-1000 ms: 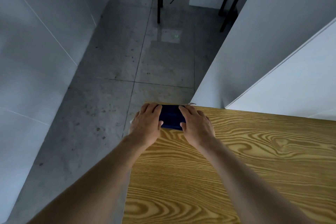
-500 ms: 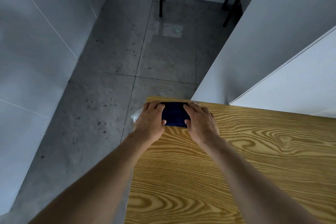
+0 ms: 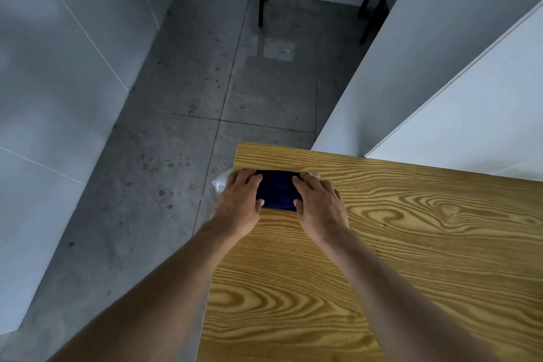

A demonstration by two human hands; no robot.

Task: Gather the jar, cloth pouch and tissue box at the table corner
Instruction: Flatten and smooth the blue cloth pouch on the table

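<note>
Left hand (image 3: pixel 239 203) and right hand (image 3: pixel 318 206) – fingers curled, gripping dark blue pouch (image 3: pixel 276 189), table (image 3: pixel 411 244) corner

The table (image 3: pixel 382 258) fills the lower right of the frame, its corner at centre. Near that corner, on the tabletop, lies the pouch (image 3: pixel 276 189), with the left hand (image 3: pixel 239 204) on its left end and the right hand (image 3: pixel 318 206) on its right end. Crinkled plastic (image 3: pixel 220 184) juts past the table's left edge, beside the left hand. The floor (image 3: pixel 176 156) lies left and above.
</note>
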